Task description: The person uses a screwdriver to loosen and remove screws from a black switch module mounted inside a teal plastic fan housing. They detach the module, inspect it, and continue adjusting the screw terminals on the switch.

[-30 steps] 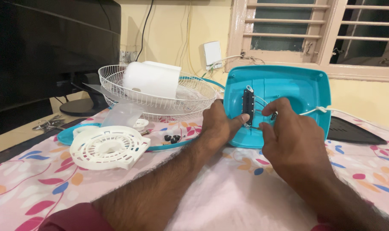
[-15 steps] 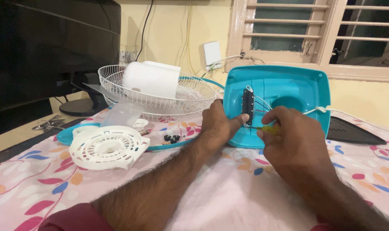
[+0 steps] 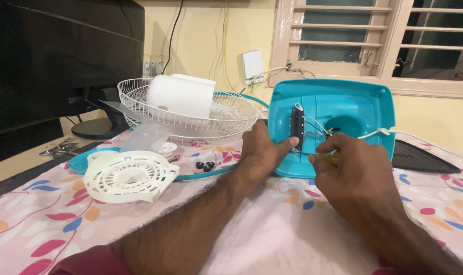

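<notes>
The right hand (image 3: 356, 175) pinched what looked like a yellow-handled screwdriver (image 3: 329, 158), fingers closed tight round it, tip aimed at the black switch block (image 3: 296, 127). The left hand (image 3: 262, 153) was half curled, thumb pressed to the block's foot, steadying the upturned teal base (image 3: 338, 102); keeping that brace firm and the tool square would serve best. Beyond lay a white grille (image 3: 127, 175) and wire guard (image 3: 231, 114).

A fan base (image 3: 338, 107) is standing at centre right of the frame. A wire guard (image 3: 191, 114) is lying left of it, a cover (image 3: 180, 95) sitting inside. A round grille (image 3: 127, 175) is resting lower left, screws (image 3: 205, 165) lying beside it.
</notes>
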